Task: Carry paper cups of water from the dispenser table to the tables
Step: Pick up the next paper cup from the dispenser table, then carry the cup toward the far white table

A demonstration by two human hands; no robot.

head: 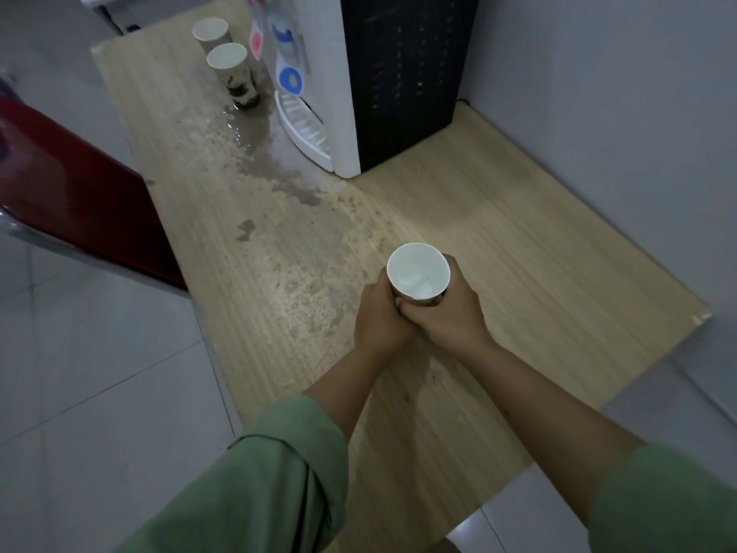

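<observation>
A white paper cup (418,271) with water in it is upright over the middle of the light wooden dispenser table (538,253). My left hand (379,317) and my right hand (448,309) both wrap around its lower part from the near side. Whether the cup rests on the table or is lifted off it I cannot tell. Two more paper cups stand at the far left of the table: one (233,73) beside the dispenser's tap, another (210,33) behind it.
A white and black water dispenser (359,73) stands at the table's back, its drip tray (303,129) facing left. Spilled water (271,161) spreads across the table from the tray. A dark red object (71,185) sits left of the table, on grey floor tiles.
</observation>
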